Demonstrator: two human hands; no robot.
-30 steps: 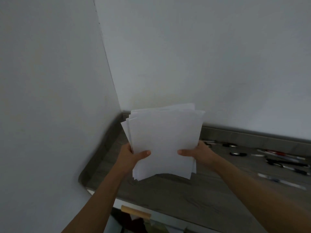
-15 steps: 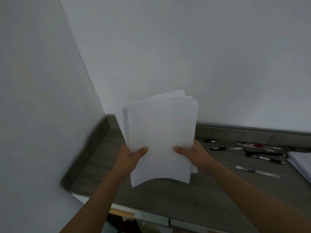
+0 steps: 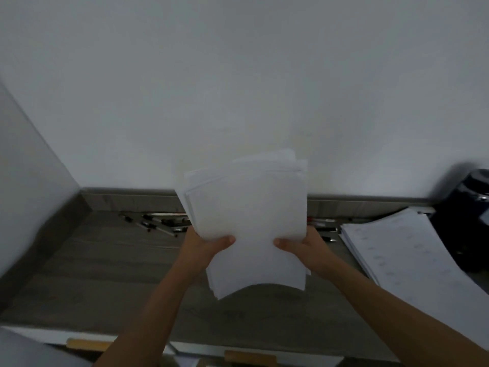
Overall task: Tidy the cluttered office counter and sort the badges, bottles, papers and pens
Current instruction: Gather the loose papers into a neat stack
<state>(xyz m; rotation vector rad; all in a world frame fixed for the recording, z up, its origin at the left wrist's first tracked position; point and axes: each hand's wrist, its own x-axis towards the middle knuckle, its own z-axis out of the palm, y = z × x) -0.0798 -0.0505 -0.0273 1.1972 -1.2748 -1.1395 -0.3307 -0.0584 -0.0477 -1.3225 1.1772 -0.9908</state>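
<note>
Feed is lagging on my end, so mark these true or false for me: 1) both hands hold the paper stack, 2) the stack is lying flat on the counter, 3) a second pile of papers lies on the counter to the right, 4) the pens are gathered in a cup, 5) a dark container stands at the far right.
1) True: the left hand and right hand grip the paper stack at its sides.
2) False: it is held up off the counter, roughly upright.
3) True: the second pile lies flat there.
4) False: the pens lie loose along the back edge.
5) True: the dark container stands beside that pile.
</note>
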